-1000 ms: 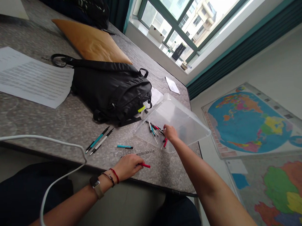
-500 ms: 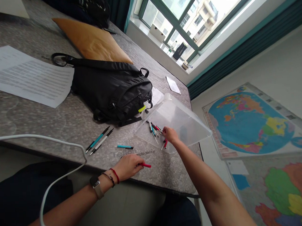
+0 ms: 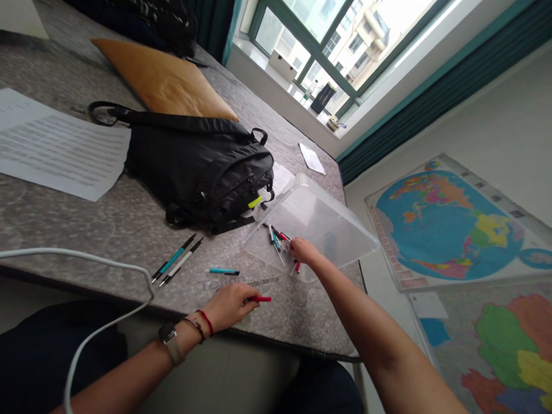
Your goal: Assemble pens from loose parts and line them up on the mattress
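Observation:
My left hand (image 3: 232, 303) rests near the front edge of the bed, its fingers pinched on a short red pen barrel (image 3: 262, 298). My right hand (image 3: 303, 251) reaches into a clear plastic box (image 3: 336, 235) lying tipped on its side. Its fingers are closed among several loose pen parts (image 3: 275, 236); what they grip is hidden. A red pen piece (image 3: 298, 266) lies just below that hand. Between my hands and the backpack lies a teal pen barrel (image 3: 224, 271) with a dark clip. A teal pen (image 3: 174, 258) and a white pen (image 3: 182, 262) lie side by side farther left.
A black backpack (image 3: 201, 167) lies behind the pens, with a brown padded envelope (image 3: 165, 77) beyond it. Printed paper (image 3: 48, 140) is at the left. A white cable (image 3: 99, 255) crosses the front left. Maps (image 3: 459, 223) hang on the right wall.
My right hand has turned slightly and its fingers are less visible among the pen parts. The left hand still holds the red barrel. The whole view has shifted slightly.

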A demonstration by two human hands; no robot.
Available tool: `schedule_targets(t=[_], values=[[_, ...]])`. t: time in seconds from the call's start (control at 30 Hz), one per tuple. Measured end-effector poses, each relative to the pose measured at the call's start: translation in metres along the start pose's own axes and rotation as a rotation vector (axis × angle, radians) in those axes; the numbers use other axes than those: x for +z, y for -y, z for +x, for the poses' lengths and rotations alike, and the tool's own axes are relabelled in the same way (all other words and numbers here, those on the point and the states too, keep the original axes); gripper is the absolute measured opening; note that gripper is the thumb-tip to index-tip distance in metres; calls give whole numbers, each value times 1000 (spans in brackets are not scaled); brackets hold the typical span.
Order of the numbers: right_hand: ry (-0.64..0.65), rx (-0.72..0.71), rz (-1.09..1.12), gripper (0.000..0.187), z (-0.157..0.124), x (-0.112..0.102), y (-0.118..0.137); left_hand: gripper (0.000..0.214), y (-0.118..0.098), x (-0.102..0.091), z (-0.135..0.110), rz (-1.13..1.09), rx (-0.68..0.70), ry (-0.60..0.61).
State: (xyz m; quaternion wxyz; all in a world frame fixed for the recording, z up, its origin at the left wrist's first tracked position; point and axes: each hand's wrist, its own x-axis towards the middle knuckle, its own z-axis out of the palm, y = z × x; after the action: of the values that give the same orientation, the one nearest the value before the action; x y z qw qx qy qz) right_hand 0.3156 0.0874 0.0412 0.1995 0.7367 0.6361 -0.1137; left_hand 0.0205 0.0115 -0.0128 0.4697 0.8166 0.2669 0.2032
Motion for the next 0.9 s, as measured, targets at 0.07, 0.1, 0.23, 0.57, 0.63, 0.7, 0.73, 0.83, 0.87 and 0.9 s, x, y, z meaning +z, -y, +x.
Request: schedule_targets(t=[0.07,0.1,0.23,0.57,0.63,0.7,0.73,0.83,0.87,0.9], values=[[0,-1,32,10,-1,-4,3,24,-2,-2,2,-25,-21,2],[-14,4,55,9,-3,-6,4,25,-2,-3,2,-44,-29,-4],[-147,47,212,11,-23,-10,15,29,-2,-6,6,-144,-66,-54],[-162,-71,1873,22,-146,19,109,31,-11,-7,8,-263,-87,-108],[-173,-67,1927,22,-151,24,124,29,-12,-6,6,-253,-56,-95],[-194,-69,1938,21,-153,27,131,27,-13,-6,3,-246,-34,-81],[-207,-70,1931,21,-153,28,134,27,-13,-6,2,-245,-29,-77],[-250,-59,1897,21,-156,28,136,28,-13,-7,-1,-244,-31,-73],[-267,-50,1894,21,-157,28,136,28,-13,-7,-1,-241,-37,-72],[-286,-40,1897,20,-158,28,136,28,-13,-7,-1,-235,-42,-68]])
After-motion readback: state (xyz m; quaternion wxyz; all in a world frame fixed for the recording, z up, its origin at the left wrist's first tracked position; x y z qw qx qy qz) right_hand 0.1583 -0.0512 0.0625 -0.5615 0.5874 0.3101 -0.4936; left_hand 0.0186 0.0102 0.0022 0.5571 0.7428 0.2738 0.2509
